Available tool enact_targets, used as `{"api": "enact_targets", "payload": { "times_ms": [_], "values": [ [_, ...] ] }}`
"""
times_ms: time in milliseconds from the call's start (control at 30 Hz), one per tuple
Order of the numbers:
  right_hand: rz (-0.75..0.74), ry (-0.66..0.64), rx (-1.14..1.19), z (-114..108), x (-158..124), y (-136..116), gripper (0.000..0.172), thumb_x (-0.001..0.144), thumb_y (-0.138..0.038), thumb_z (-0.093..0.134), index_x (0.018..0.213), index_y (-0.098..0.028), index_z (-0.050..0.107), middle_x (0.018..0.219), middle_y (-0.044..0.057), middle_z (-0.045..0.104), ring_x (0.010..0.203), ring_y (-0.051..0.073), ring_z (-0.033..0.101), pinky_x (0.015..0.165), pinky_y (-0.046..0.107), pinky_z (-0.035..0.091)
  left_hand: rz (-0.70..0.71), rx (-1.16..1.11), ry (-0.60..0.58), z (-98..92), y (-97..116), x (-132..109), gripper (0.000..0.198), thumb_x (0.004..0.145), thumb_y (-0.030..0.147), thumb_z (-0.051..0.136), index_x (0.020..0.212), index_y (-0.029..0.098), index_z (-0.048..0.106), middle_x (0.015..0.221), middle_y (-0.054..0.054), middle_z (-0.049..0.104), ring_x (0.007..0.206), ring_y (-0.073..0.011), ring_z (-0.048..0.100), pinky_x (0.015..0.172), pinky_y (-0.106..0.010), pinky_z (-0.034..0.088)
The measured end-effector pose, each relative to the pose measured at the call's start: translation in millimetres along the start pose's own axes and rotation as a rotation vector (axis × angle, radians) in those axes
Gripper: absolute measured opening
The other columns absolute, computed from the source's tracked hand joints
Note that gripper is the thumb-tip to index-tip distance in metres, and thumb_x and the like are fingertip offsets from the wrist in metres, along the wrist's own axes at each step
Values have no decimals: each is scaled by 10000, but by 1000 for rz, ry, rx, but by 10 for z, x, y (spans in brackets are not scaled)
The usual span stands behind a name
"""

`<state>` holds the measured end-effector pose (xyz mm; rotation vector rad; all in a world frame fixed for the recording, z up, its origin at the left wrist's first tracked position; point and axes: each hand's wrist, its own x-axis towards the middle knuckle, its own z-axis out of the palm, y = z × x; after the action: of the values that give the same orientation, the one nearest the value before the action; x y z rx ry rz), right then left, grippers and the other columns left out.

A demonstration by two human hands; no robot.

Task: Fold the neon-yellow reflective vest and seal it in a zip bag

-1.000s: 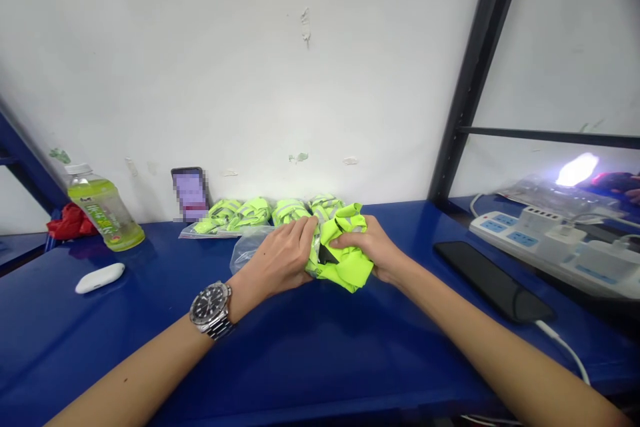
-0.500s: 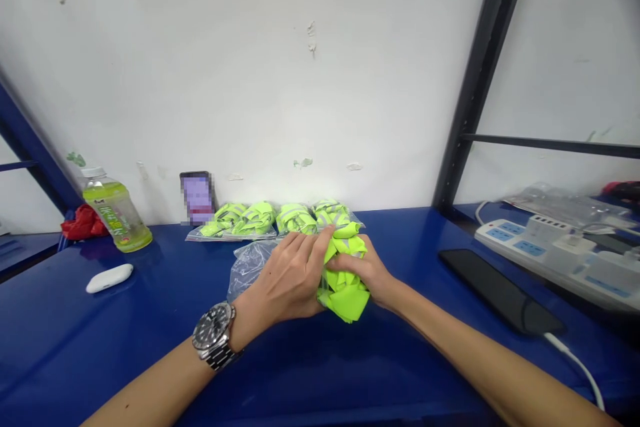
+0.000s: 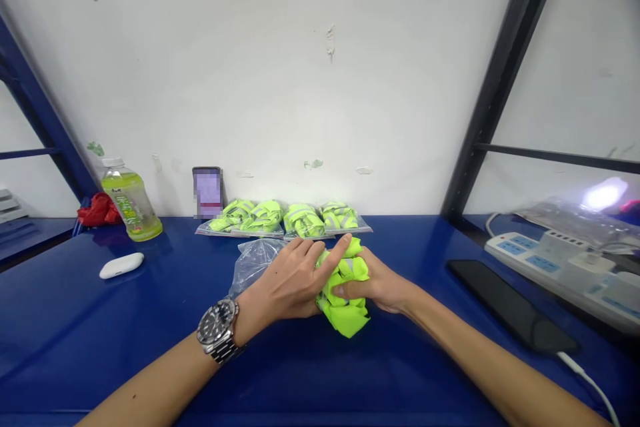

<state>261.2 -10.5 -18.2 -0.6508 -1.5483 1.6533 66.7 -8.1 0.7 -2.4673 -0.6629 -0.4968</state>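
Note:
My right hand [image 3: 383, 283] is closed around a folded bundle of fluorescent yellow fabric with grey reflective strips [image 3: 347, 293], its thumb pressed across the front. My left hand [image 3: 295, 278], with a watch on the wrist, is closed on a clear plastic bag [image 3: 255, 263] against the bundle's left side. Most of the bag trails out behind that hand, to the left. How far the fabric sits inside the bag is hidden by my fingers. Behind my hands, several similar yellow bundles [image 3: 303, 219] lie in clear bags along the wall.
A phone [image 3: 209, 192] leans on the wall beside a drink bottle [image 3: 133, 203] and red cloth [image 3: 99, 210]. A white earbud case [image 3: 121, 265] lies at left. On the right are a black phone [image 3: 510, 303] on a cable and a power strip [image 3: 555, 267]. The table [image 3: 125, 340] is blue.
The view has shifted, so the surroundings appear farther right. My hands and the bundle sit slightly lower, farther from the bagged bundles. My left index finger has lifted a little along the fabric.

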Motion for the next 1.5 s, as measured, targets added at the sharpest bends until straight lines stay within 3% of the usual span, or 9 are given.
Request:
{"api": "enact_targets", "payload": {
  "times_ms": [200,300,433,600,733,900,1100,1233,1500],
  "values": [
    [-72,86,-89,140,31,11,245,644,-195,751,821,-158,585,702,-21,565,668,144,553,646,287,469,-8,24,-9,-10,69,-22,821,836,329,488,1471,49,50,981,-154,571,852,-269,538,764,-423,472],
    [-181,140,-132,219,43,23,211,676,-237,731,817,-164,593,742,-8,578,689,144,550,642,271,462,47,104,-28,-42,53,-18,841,769,173,501,1483,161,58,1030,-153,558,877,-270,538,766,-416,463],
    [-272,261,-181,284,95,61,222,717,-265,684,898,-178,588,834,16,602,732,157,564,658,279,469,95,165,46,-51,-8,-4,904,711,43,477,1467,318,63,1128,-138,531,953,-263,533,801,-409,454],
    [-414,401,-423,277,104,-29,332,723,-293,662,1012,-212,519,1005,46,594,920,204,573,806,336,467,35,103,131,-11,-39,3,848,726,89,496,1460,275,115,1163,-157,501,982,-272,511,823,-415,456],
    [-304,521,-808,240,37,-172,362,739,-328,617,1061,-206,505,1040,77,597,946,237,571,791,368,459,17,134,130,12,-42,-4,849,737,118,499,1470,245,89,1102,-153,514,905,-264,511,787,-409,461],
    [-192,466,-991,212,5,-262,126,732,-288,591,815,-192,588,707,11,633,601,154,550,561,261,392,29,169,90,69,-63,-21,859,750,134,514,1473,225,60,1059,-143,522,864,-260,508,774,-404,459],
    [-304,505,-829,223,6,-220,97,712,-261,609,696,-167,594,628,-17,588,586,126,514,529,225,356,-31,133,108,85,-72,-25,801,784,221,556,1451,273,116,1208,-175,460,1000,-293,504,871,-458,433],
    [-333,448,-622,211,21,-111,47,683,-194,582,661,-157,564,618,-24,531,586,114,471,519,215,356,28,97,143,90,-64,-13,782,794,169,542,1439,381,154,1149,-132,471,959,-270,521,833,-440,445],
    [-358,425,-143,251,84,11,54,678,-174,595,687,-173,541,648,-22,495,594,106,417,540,226,376,49,112,171,83,4,50,753,823,111,500,1443,418,203,1057,-112,492,895,-248,523,777,-404,455]
  ]
}}
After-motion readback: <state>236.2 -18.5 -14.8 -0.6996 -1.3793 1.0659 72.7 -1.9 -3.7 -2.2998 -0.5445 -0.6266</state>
